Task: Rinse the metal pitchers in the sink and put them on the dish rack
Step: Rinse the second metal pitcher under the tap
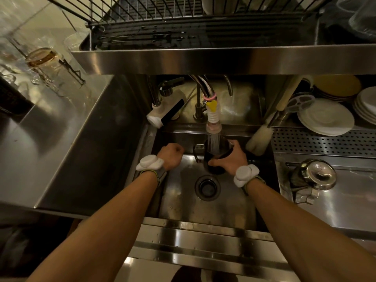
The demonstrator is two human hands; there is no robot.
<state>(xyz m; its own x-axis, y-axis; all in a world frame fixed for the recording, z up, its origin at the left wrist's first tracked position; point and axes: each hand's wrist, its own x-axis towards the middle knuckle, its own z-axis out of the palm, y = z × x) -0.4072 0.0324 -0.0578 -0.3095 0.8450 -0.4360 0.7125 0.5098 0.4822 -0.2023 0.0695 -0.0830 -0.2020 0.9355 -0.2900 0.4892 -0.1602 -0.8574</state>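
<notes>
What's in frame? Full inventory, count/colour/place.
metal pitcher: 1, dark steel, held under the running water over the sink
tap nozzle: 1, white with yellow clip, above the pitcher
sink: 1, steel, centre; drain in its floor
dish rack: 1, dark wire, on the shelf above the sink
plates: several, white, stacked at right
shiny metal vessel: 1, chrome, on its side on the right counter
bottle brush: 1, cream, leaning at the sink's right edge
glasses: several, clear, upper left counter
left hand: fisted, empty, over the sink
right hand: gripping the pitcher
</notes>
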